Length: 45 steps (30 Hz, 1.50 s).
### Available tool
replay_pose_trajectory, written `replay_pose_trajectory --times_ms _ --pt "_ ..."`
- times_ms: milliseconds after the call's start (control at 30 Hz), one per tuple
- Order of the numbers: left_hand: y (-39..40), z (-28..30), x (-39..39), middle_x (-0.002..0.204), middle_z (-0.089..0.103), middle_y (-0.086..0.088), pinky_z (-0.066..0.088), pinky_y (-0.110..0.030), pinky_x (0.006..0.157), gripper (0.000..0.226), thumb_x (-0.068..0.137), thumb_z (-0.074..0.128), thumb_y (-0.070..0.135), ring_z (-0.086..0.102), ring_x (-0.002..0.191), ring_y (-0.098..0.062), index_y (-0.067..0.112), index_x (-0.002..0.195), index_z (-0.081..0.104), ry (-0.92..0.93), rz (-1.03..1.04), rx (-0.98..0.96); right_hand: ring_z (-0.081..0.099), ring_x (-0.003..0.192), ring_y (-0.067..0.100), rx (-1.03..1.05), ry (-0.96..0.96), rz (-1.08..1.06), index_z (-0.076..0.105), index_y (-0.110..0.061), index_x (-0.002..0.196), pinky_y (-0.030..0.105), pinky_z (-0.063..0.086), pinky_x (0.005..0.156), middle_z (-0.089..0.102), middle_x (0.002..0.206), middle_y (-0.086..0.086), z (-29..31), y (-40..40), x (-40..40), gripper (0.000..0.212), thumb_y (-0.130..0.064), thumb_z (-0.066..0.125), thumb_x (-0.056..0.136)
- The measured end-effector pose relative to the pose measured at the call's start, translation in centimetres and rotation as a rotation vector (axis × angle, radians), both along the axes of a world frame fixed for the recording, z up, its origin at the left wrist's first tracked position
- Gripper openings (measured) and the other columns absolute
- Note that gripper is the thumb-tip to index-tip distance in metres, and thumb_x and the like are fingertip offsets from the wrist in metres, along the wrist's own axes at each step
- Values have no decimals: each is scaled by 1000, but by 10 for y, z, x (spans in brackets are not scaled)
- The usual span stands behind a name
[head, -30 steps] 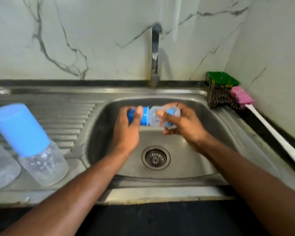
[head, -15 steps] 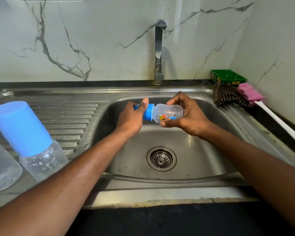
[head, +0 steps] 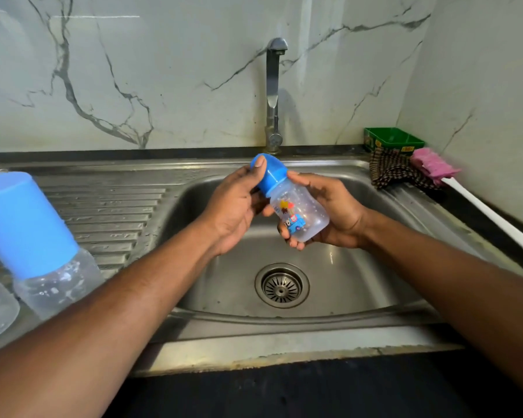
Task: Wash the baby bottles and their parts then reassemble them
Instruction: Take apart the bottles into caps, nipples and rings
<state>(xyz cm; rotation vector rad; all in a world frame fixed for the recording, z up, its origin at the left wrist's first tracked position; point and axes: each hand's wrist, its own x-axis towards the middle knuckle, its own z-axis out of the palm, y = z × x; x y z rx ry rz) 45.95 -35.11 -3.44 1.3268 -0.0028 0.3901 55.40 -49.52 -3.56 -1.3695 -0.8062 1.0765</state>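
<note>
Over the steel sink point(head: 212, 188), my right hand point(head: 335, 212) is gripping the small bottle point(head: 299, 212). My left hand point(head: 233, 206) is pinching its blue cap point(head: 271, 173), tilted toward eleven o'clock.

Green tub point(head: 393, 140), checked cloth point(head: 396, 170), pink brush point(head: 434, 166) sit together.

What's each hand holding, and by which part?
One small baby bottle: left hand on its blue cap, right hand around the clear body.
</note>
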Motion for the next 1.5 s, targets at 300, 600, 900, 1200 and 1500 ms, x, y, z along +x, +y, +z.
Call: replay_pose_trajectory --times_ms 300,600,900,1200,1500 --pt "-1 -2 5 80 70 0 49 -25 68 24 91 65 39 63 65 -8 15 95 66 236 277 -55 59 60 11 -135 -970 -472 64 -27 72 29 44 58 64 64 -5 0 12 -10 35 -61 70 74" --pt "-2 -1 -3 83 65 -8 60 -35 68 77 60 80 69 64 65 -20 8 102 59 243 491 59 61 74 25 -244 -1289 -557 50 -19 98 34 47 61 64 83 -1 9 16 -33 51 -47 79 66" --pt "-10 16 -15 77 67 -4 48 -26 68 34 60 78 46 63 71 -17 16 70 66 -56 -130 -109 58 54 26 39 147 114 65 -2 94 32 50 57 58 69 13 24 -5 -40 39 -39 57 84" --pt "-5 2 -4 83 72 -10 59 -33 64 84 64 58 87 70 68 -22 9 95 66 311 515 -119 64 98 31 -390 -1635 -566 52 -30 124 34 38 69 68 107 4 16 20 -70 53 -59 63 81" --pt "4 3 -19 115 61 2 52 -36 83 38 100 41 45 60 104 -13 18 115 64 -397 515 1180 61 58 21 -154 -299 -292 68 -9 83 36 52 63 65 71 13 31 -9 -48 20 -30 68 82"
